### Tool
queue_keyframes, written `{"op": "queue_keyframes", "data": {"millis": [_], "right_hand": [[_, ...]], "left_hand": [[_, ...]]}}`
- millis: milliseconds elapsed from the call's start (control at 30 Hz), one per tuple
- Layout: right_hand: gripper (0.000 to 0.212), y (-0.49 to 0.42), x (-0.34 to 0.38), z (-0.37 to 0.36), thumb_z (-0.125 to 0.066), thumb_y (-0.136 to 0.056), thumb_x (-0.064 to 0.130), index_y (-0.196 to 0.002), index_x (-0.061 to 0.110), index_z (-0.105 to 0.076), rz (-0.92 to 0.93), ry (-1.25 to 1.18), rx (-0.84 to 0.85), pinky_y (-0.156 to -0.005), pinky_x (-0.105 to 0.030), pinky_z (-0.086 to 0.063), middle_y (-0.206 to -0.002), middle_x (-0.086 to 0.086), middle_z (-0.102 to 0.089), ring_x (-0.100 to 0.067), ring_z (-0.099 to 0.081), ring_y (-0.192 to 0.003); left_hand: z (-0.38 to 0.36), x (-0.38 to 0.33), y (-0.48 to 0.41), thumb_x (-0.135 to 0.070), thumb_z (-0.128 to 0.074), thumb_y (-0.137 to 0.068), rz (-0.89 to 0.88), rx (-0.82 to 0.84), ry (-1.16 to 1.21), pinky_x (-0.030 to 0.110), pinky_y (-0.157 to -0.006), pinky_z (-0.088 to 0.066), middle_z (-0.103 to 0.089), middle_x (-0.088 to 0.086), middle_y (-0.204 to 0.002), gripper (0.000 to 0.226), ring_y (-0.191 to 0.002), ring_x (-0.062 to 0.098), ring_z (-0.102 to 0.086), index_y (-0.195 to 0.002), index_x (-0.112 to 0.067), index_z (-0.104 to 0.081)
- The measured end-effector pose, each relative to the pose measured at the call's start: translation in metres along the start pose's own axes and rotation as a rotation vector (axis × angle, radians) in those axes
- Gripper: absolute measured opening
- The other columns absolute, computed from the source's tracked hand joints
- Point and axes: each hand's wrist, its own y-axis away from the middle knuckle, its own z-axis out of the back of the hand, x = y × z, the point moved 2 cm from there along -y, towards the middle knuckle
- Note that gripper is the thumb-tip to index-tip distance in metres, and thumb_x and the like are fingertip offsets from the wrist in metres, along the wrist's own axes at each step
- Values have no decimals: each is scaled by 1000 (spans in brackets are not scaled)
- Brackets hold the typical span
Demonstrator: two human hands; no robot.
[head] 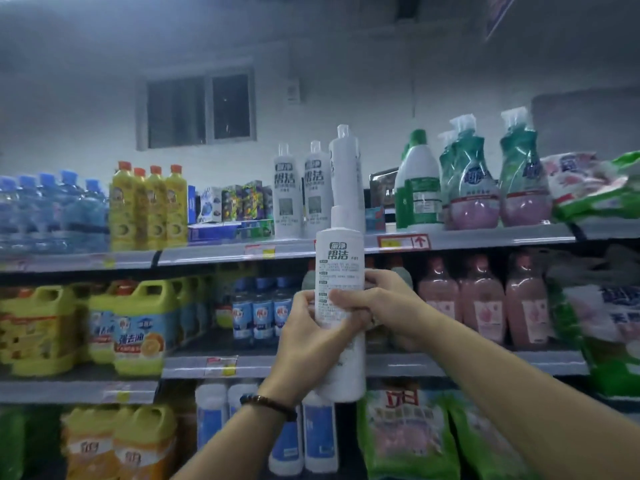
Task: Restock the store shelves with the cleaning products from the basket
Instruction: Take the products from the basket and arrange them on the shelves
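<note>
Gripping a tall white plastic bottle (pixel 339 258) in the fingers (pixel 346 296) of my left hand (pixel 304 327) and right hand (pixel 377 303), I am holding it upright before the grey top shelf (pixel 485 239), where three matching bottles (pixel 287 195) are standing, this one not yet placed.

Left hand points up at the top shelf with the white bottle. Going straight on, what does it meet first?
The left hand would probably meet the top shelf's front rail, after its held white bottle bumps the tall white bottle standing just above. Depth is unclear.
</note>
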Motion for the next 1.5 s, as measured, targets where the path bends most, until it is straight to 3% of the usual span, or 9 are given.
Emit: {"op": "queue_keyframes", "data": {"millis": [167,233,400,567,900,1067,1267,1367,1500], "right_hand": [[23,-25,33,-2,-88,-88,24,-110,23,-81,30,59,-64,-70,-39,-67,-100,5,-85,-15,-83,-88],[26,-38,43,-5,-92,-85,25,-108,22,-82,28,54,-89,-78,-45,-68,-99,3,-85,-19,-83,-89],[38,-70,65,-18,-100,-73,25,-107,19,-84,54,87,-155,-88,-49,-68,-100,0,-85,-23,-83,-92],[41,-101,84,-28,-100,-69,41,-101,22,-83,146,281,-237,-90,-41,-67,-99,5,-84,-15,-81,-91],[42,-142,96,-47,-73,-100,41,-131,14,-65,145,129,113,-66,-31,-61,-116,-5,-77,-18,-78,-89],[43,-147,77,-53,-85,-92,22,-126,24,-60,91,-73,307,-90,-54,-64,-126,-15,-76,-38,-78,-110],[74,-158,55,-83,-97,-72,32,-135,17,-62,223,-27,40,-88,-48,-68,-110,-8,-82,-26,-83,-94],[85,-153,50,-90,-90,-60,63,-131,30,-57,241,141,-132,-80,-42,-68,-106,0,-80,-21,-80,-88],[72,-144,51,-98,-92,-71,52,-131,27,-58,347,371,-351,-81,-32,-65,-109,10,-74,-10,-72,-94]], "left_hand": [[3,-9,-13,-51,-94,-73,-143,-104,-266,24,-80,-59,-57,-5,-126,82,-108,7,-66,-125,-39,-32],[5,-19,-19,-56,-91,-76,-197,-150,-352,18,-76,-51,-44,-12,-123,83,-106,2,-57,-124,-47,-25],[12,-36,-57,-78,-83,-62,-133,-216,-314,47,-88,-64,-47,-4,-124,102,-110,25,-66,-140,-41,-28],[25,-43,-91,-48,-91,-78,-244,-248,-191,43,-91,-64,-59,-4,-126,74,-113,16,-68,-132,-37,-42],[96,-82,-156,-17,-83,-95,-128,-71,333,69,-95,-62,-75,21,-129,57,-114,42,-77,-137,-14,-44],[135,-98,-164,-22,-70,-95,-66,76,560,65,-98,-62,-62,26,-149,64,-133,47,-66,-150,-17,-39],[135,-106,-166,-28,-65,-105,-51,69,294,56,-99,-63,-79,13,-129,43,-118,37,-77,-146,-17,-57],[124,-108,-166,-33,-91,-86,-72,-69,-6,45,-87,-69,-81,7,-120,73,-99,24,-83,-144,-23,-48],[107,-105,-174,-59,-105,-46,-8,-238,-41,43,-86,-69,-83,-2,-107,93,-92,21,-83,-124,-28,-63]]}}
